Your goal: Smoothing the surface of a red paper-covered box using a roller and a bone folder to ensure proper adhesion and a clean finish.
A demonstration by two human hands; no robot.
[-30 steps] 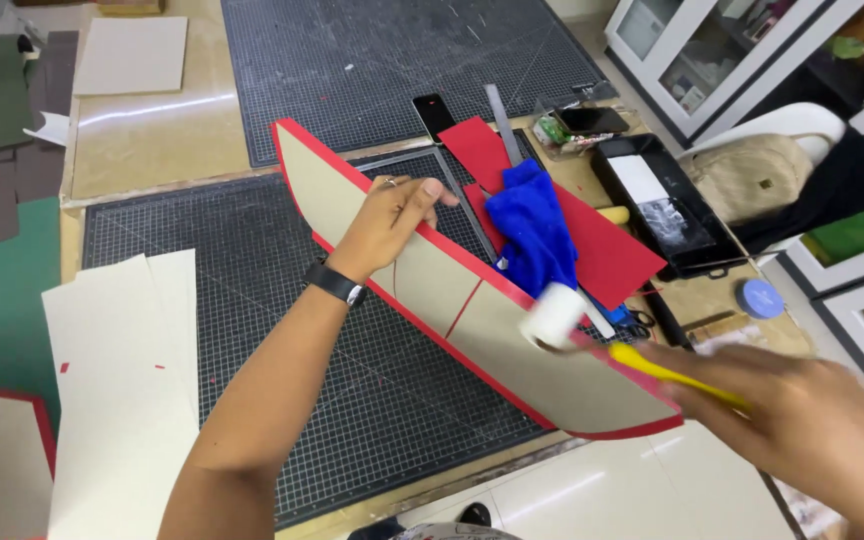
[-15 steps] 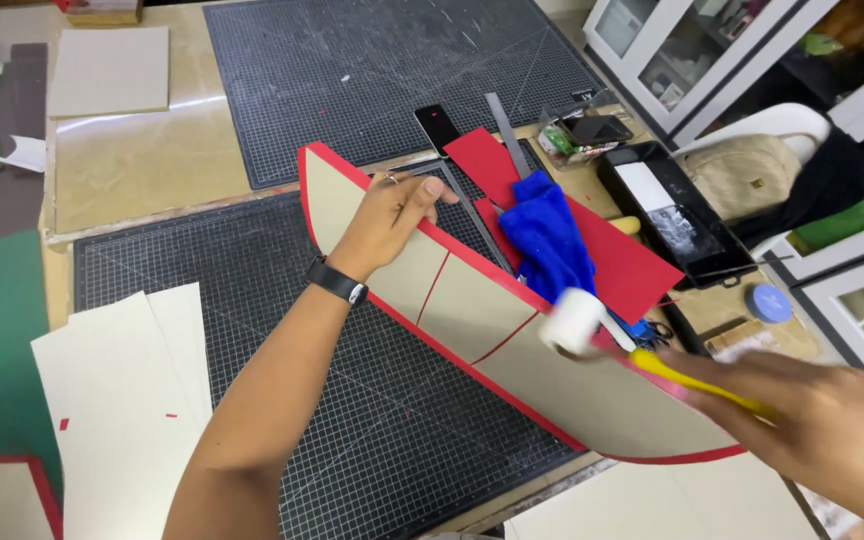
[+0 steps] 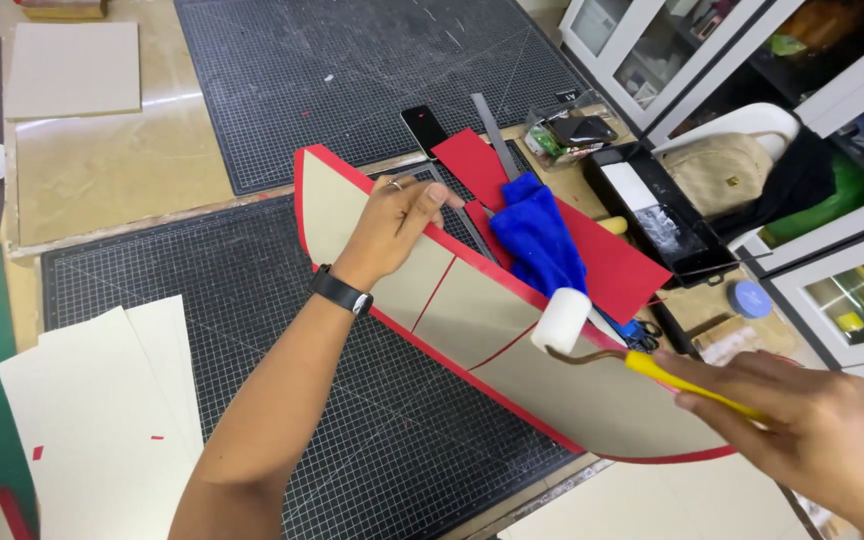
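Observation:
My left hand (image 3: 392, 225), with a black watch on the wrist, presses down on the far part of a long beige board panel edged in red (image 3: 482, 335) that lies across a black cutting mat (image 3: 252, 300). My right hand (image 3: 812, 440) grips the yellow handle of a small white paint roller (image 3: 562, 320). The roller's foam head hovers at the panel's right edge. Just beyond it lies a blue cloth (image 3: 537, 235) on a red sheet (image 3: 602, 255).
A black roller tray (image 3: 657, 210), a metal ruler (image 3: 497, 135) and a phone (image 3: 424, 128) lie at the back right. Cream sheets (image 3: 102, 410) are stacked at the left. A second cutting mat (image 3: 372, 70) sits further back. White cabinets and a chair stand at the right.
The view has shifted a little. My right hand and the roller have stayed at the panel's right edge, and my left hand still presses on the panel.

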